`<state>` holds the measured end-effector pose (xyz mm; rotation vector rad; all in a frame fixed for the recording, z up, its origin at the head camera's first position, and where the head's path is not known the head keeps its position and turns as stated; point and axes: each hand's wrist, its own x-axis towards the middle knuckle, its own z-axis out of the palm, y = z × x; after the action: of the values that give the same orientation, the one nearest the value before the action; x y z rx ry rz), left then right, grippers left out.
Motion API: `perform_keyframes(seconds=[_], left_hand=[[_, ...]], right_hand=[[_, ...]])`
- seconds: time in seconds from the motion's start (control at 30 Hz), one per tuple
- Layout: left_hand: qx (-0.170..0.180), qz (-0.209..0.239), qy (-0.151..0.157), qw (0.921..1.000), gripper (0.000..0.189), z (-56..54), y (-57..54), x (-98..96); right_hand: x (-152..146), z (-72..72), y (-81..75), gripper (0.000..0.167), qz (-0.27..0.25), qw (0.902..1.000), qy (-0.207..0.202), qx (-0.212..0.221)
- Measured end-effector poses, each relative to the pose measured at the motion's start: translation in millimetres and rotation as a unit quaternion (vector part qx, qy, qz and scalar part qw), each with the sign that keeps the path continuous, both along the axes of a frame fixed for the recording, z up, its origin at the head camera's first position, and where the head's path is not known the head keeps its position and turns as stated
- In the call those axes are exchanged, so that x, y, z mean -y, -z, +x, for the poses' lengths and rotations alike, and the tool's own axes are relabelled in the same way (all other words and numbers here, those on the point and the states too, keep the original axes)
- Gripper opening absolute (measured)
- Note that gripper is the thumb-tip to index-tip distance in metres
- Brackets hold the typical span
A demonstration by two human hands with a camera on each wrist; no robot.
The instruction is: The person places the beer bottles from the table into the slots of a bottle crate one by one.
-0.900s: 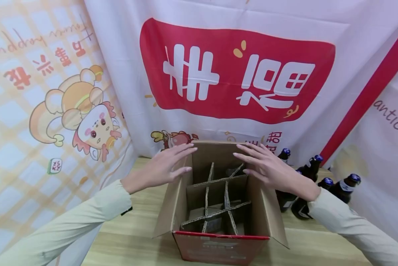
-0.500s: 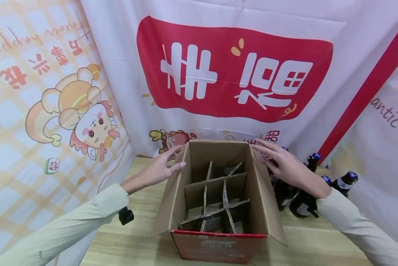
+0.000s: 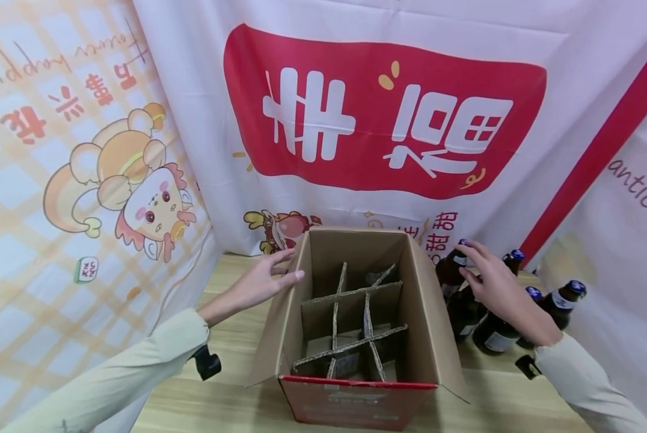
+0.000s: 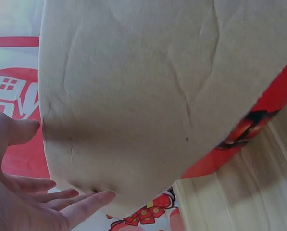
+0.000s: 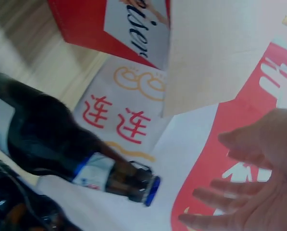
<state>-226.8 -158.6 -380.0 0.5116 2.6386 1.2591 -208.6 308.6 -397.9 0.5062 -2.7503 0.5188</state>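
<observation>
Cardboard carton standing upright on the wood-grain surface, in front of the person; its top is gaping, with the left flap and right flap spreading outward. Corrugated dividers are crossing inside and parting it into compartments. A red edge is running along the near rim; the right wrist view is showing a red outer side with a white band and part of a word ending in "eiser".

Left hand: reaching to the carton's left side, fingers extending loosely, gripping nothing. In the left wrist view the fingertips are resting against the left flap's face, the thumb lying at its edge.

Right hand: hanging over the dark bottles at the carton's right, thumb and fingers apart and gently bending, holding nothing. From overhead the fingers are overlapping the top of the farthest bottle; the right wrist view is showing a gap between fingers and the blue cap nearest them. The bottles are standing close together, wearing blue caps and pale neck labels.

Light sleeves are covering both forearms. Behind, a white cloth is hanging, bearing a red panel with white characters.
</observation>
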Motion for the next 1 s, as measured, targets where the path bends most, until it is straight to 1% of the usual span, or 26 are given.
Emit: perform_keyframes(seconds=[0.07, 0.17, 0.33, 0.5, 0.57, 0.67, 0.73, 0.8, 0.9, 1.0], left_hand=[[0.0, 0.001, -0.004, 1.0, 0.076, 1.7, 0.0, -0.2], [0.002, 0.005, -0.009, 0.9999, 0.076, 3.7, 0.5, -0.9], [0.017, 0.02, -0.025, 0.9993, 0.077, 7.7, 1.8, -3.7], [0.033, 0.037, -0.029, 0.9984, 0.075, 9.9, 2.9, -6.5], [0.043, 0.046, -0.028, 0.9976, 0.073, 9.8, 3.1, -7.9], [0.067, 0.074, -0.026, 0.9947, 0.071, 9.4, 3.5, -9.5], [0.087, 0.094, -0.024, 0.9915, 0.071, 8.5, 4.3, -9.7], [0.105, 0.109, -0.021, 0.9882, 0.071, 7.2, 5.6, -9.8], [0.122, 0.124, -0.02, 0.9846, 0.071, 5.7, 7.7, -9.1], [0.129, 0.137, -0.02, 0.982, 0.071, 5.0, 9.5, -8.4]], right_hand=[[-5, 2.5, 5.8, 0.054, 0.002, 0.9999, 0.015, 0.007], [-12, 6.7, 14.9, 0.055, 0.005, 0.9995, 0.031, 0.004], [-19, 12.1, 31.8, 0.054, -0.017, 0.9978, 0.064, 0.004], [-21, 17.5, 46.8, 0.052, -0.013, 0.9956, 0.085, -0.036], [-21, 18.9, 51.4, 0.052, -0.015, 0.994, 0.097, -0.048], [-19, 20.3, 57.5, 0.05, -0.041, 0.9906, 0.126, -0.033], [-17, 19.9, 62.3, 0.051, -0.064, 0.9864, 0.151, -0.018], [-16, 19.1, 68.8, 0.048, -0.092, 0.9807, 0.172, -0.011], [-14, 17.3, 81.2, 0.044, -0.144, 0.9694, 0.194, -0.041], [-13, 14.9, 93.9, 0.039, -0.2, 0.955, 0.207, -0.073]])
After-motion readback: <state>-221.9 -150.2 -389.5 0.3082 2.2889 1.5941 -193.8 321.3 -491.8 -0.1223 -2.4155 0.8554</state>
